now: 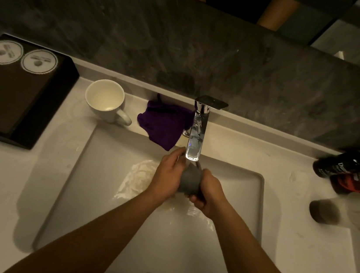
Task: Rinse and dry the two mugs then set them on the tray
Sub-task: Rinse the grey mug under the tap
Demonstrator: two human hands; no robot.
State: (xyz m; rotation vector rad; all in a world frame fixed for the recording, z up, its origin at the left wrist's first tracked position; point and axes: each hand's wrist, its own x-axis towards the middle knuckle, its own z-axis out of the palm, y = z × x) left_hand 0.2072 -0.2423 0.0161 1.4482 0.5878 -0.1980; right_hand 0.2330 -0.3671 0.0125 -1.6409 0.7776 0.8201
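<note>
Right now both hands are over the sink (228,246), just under the tap (196,136), with a grey mug (189,180) pinched between them. The left hand (168,176) presses on the mug's left side, fingers curled round it and up toward the spout. The right hand (209,194) wraps the mug's right and lower side, fingers closed underneath. The mug is blurred, so I cannot tell which way its mouth faces; a loop at its top, near the spout, may be the handle. Water glints in the basin below and to the left of the hands.

The white mug (106,100) stands upright on the counter at about ten o'clock from the hands, mouth up, handle pointing toward four o'clock. Just beside it, at twelve o'clock from the hands, a purple cloth (164,124) lies crumpled against the tap's base. The tray (46,116) sits at the far left, around nine to ten o'clock, dark, with two round white coasters (20,57) at its back edge. Out at three o'clock, a dark bottle (339,167) lies on its side, with other items I cannot make out below it.
</note>
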